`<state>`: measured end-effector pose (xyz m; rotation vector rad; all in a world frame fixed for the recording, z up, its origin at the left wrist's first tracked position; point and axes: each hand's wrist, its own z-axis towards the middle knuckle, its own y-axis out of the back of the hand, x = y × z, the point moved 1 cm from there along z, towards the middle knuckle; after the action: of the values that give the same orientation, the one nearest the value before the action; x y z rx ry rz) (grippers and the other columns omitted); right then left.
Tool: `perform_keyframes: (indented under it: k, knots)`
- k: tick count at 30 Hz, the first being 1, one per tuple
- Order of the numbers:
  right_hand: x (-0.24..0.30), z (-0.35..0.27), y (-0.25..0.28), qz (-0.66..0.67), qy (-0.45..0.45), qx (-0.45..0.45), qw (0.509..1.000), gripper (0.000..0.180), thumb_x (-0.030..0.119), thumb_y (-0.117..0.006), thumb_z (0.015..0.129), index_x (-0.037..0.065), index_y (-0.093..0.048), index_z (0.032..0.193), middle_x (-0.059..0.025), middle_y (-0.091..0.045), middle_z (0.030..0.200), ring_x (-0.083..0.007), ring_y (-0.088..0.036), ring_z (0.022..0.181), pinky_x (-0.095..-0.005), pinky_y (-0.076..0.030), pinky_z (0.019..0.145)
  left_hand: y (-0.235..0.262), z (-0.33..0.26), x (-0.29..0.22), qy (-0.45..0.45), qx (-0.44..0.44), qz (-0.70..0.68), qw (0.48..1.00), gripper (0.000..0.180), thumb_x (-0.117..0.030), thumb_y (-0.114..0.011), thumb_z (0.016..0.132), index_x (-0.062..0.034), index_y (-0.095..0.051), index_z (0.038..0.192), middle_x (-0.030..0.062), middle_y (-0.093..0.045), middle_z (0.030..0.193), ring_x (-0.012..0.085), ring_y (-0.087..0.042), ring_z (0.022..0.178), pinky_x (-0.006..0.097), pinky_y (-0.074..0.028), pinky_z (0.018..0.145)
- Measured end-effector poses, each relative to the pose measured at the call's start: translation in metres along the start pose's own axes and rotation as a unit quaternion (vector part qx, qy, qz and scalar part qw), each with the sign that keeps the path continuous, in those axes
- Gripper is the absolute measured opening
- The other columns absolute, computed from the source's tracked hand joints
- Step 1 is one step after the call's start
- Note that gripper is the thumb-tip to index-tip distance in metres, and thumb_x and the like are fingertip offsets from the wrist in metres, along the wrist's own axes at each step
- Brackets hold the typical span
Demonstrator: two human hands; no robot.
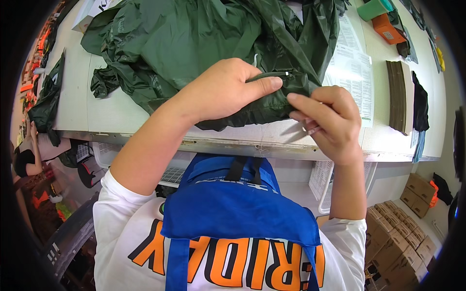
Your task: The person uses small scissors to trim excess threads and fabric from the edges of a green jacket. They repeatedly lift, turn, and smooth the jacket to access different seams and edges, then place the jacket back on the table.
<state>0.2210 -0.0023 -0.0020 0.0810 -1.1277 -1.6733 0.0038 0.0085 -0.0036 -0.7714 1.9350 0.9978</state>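
Garment (194, 53), dark green and thin, lies bunched over the far part of the table (383, 140), its near edge close to the front rim, right under your hands. Your left hand (223, 89) has thumb and forefinger closed on a narrow dark strip (272, 74) with a small pale tip, at a fold of the cloth. Your right hand (337, 119) is wrapped around the snips (304, 132), blades pointing left and sitting below the cloth's edge, while its thumb and forefinger reach up to the fabric; blur means I can't tell whether those two pinch it or only touch it. The step looks like fine handling at that fold, so hold the left pinch firm and close to the spot you're working, and spread the slippery cloth flat between both hands. Because the snips share your palm, I'd tuck the points away from the fabric and your left thumb whenever your fingertips do the work. The printed sheets (352, 72) lie just beyond; mind they don't catch under the folds.
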Motion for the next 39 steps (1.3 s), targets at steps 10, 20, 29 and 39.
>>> perform_keyframes:
  k: [10,20,29,39]
  knots:
    - [0.012,-0.008,0.002,0.135,-0.107,-0.017,0.985,0.006,-0.002,-0.059,0.070,0.002,-0.059,0.073,-0.0071,-0.059,0.072,-0.0203,-0.056,0.063,-0.0291,-0.043,0.053,0.009,-0.003,0.006,0.003,-0.008,0.000,1.000,0.050,-0.037,-0.056,0.093,-0.0035,-0.041,0.059,-0.0058,-0.029,0.054,0.0061,-0.026,0.054,0.028,-0.025,0.046]
    - [0.011,-0.001,-0.008,-0.023,-0.034,-0.047,0.998,0.027,-0.001,-0.068,0.060,0.005,-0.066,0.086,-0.0057,-0.059,0.078,-0.0209,-0.055,0.059,-0.0315,-0.045,0.052,0.005,-0.004,0.001,-0.008,-0.003,0.028,1.000,0.052,-0.038,-0.057,0.093,-0.0021,-0.041,0.059,-0.0038,-0.029,0.053,0.0070,-0.026,0.054,0.029,-0.026,0.046]
    - [0.014,-0.007,0.003,0.185,-0.136,-0.016,0.973,0.014,-0.009,-0.062,0.074,0.003,-0.056,0.078,-0.0072,-0.057,0.077,-0.0183,-0.052,0.066,-0.0271,-0.040,0.052,0.008,-0.005,0.008,-0.022,-0.018,0.038,0.999,0.053,-0.039,-0.057,0.093,-0.0008,-0.040,0.059,-0.0019,-0.027,0.052,0.0084,-0.026,0.053,0.030,-0.026,0.046]
    - [0.021,0.000,-0.018,-0.002,-0.013,-0.025,1.000,0.027,-0.001,-0.069,0.059,0.006,-0.066,0.084,-0.0047,-0.058,0.078,-0.0207,-0.057,0.062,-0.0315,-0.046,0.052,0.006,-0.006,0.003,-0.046,-0.020,0.041,0.998,0.053,-0.038,-0.057,0.092,-0.0008,-0.039,0.059,-0.0007,-0.026,0.052,0.0091,-0.025,0.053,0.031,-0.026,0.045]
